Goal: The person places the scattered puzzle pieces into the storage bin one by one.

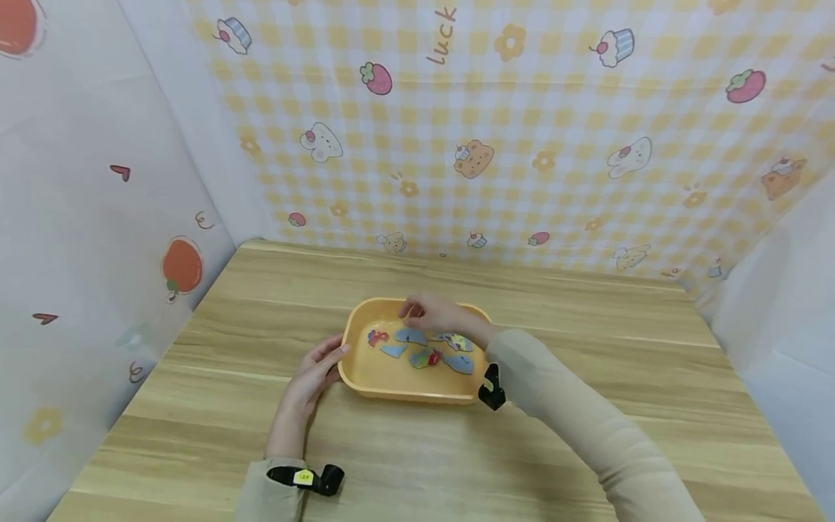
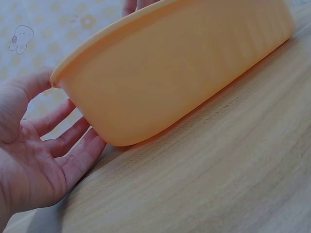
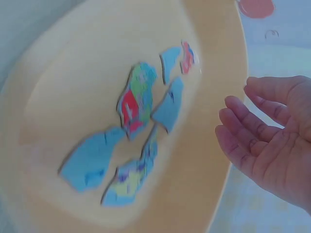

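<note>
A yellow-orange plastic tub [image 1: 417,395] sits on the table with several flat, irregular puzzle-like pieces spread over its floor. Among them are a plain blue piece [image 3: 91,160], a green and red one [image 3: 138,97], a blue and yellow one [image 3: 127,184] and a small red one [image 1: 377,338]. My left hand [image 2: 43,141] holds the tub's left end, thumb at the rim and fingers against the outer wall. Over the tub's far side hovers my right hand [image 1: 433,313], fingers loosely bent with nothing between them. In the right wrist view this hand [image 3: 277,136] is apart from the pieces.
The wood-grain table [image 1: 228,406] stretches around the tub. Behind it hangs a yellow checked cloth [image 1: 541,123] with cartoon prints, and white printed cloth [image 1: 85,239] stands at the left. Each sleeve carries a black wrist camera [image 1: 492,388].
</note>
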{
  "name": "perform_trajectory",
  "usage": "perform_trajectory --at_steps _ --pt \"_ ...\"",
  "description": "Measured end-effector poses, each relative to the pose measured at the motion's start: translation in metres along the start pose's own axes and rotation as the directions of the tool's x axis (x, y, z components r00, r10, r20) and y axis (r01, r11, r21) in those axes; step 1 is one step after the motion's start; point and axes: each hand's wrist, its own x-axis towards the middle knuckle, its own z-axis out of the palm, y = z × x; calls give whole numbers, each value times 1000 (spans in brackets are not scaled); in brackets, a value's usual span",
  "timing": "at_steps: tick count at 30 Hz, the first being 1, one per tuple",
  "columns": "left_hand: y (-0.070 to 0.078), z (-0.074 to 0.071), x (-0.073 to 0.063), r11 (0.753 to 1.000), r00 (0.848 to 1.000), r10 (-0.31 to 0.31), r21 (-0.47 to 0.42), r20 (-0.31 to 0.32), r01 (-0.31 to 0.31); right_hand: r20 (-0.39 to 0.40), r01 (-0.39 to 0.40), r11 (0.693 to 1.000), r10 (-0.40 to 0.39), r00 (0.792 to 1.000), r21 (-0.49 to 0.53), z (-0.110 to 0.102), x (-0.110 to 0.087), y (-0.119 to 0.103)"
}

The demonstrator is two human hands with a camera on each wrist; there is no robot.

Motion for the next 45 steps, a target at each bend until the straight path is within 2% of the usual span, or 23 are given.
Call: perform_trajectory --at_steps 11,15,18,22,25,31,39,41,45 --pt "3 -2 -2 1000 1000 -4 6 3 4 -120 -24 1000 22 993 -16 -16 -26 29" --pt "3 -4 -4 1000 1000 0 12 6 0 -170 -44 999 46 984 13 -20 -35 38" --pt "3 -4 -4 1000 1000 2 8 8 -2 -255 -68 996 82 963 64 -23 -42 45" --pt "2 -4 -4 1000 1000 -7 7 -2 7 -374 -71 992 106 921 106 -27 -54 58" --pt "1 -5 -4 1000 1000 -13 11 -12 13 -411 -96 989 135 902 113 -28 -63 70" --pt "2 -5 -4 1000 1000 -5 11 -9 5 -422 -118 988 150 894 100 -27 -76 92" --pt "2 -1 -4 1000 1000 -19 -6 -24 19 -389 -122 989 145 910 84 -19 -91 112" --pt "2 0 -4 1000 1000 -14 -4 -19 14 -365 -140 986 163 917 90 -16 -94 115" --pt "2 1 -3 1000 1000 -10 0 -10 10 -291 -224 969 245 925 105 -7 -100 121"
